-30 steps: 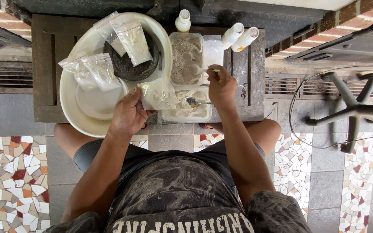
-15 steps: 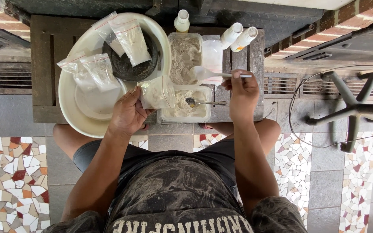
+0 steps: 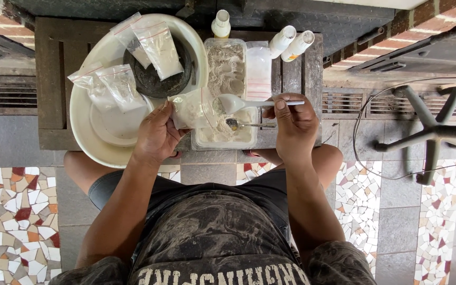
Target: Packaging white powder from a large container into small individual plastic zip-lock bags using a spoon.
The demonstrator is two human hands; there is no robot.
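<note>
At the worktop's centre, my white plastic spoon (image 3: 237, 103) has swung back from three o'clock and now tips toward the mouth of the small clear bag (image 3: 192, 108). My left hand (image 3: 157, 136) keeps its fingers pinched on the bag; my right hand (image 3: 294, 122) grips the spoon handle. Below sits the tub of pale powder (image 3: 226, 133), a metal spoon (image 3: 244, 125) resting inside, filled bags in the basin (image 3: 88, 129) at nine o'clock.

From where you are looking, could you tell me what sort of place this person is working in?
Probably an outdoor porch or yard at a home, used as a makeshift packing spot. A low wooden table stands on a mosaic-tiled floor beside a drain grate; the left hand holds a small plastic bag.
</note>
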